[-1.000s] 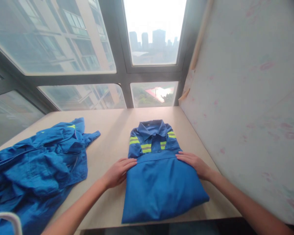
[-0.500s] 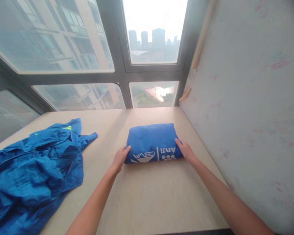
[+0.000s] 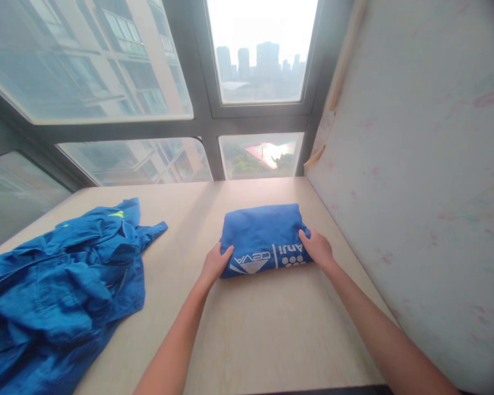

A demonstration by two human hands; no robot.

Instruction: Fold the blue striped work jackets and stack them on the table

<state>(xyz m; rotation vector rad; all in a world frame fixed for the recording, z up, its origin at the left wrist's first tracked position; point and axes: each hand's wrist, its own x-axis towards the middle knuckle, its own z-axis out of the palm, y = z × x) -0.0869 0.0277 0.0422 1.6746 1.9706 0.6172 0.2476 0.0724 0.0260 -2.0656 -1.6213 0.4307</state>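
A folded blue garment [image 3: 263,230] lies on the pale wooden surface [image 3: 271,329] as a neat rectangular bundle. White lettering, "Anji" and "CEVA", shows upside down along its near side. My left hand [image 3: 217,262] grips the near left corner, thumb on top and fingers hidden at the side. On the opposite end, my right hand [image 3: 318,249] holds the right edge the same way, its thumb pressed on the cloth. Off to the left, a second blue garment [image 3: 74,285] with a yellow-green patch is spread out and crumpled, apart from both hands.
Grey-framed windows [image 3: 208,120] border the surface at the back and left. A white wall [image 3: 415,181] with faint pink flowers rises along the right side. Torn covering [image 3: 314,158] peels near the corner by the window.
The folded garment has shifted slightly to the right in view, with both hands still on it. My left thumb reaches farther over its top.
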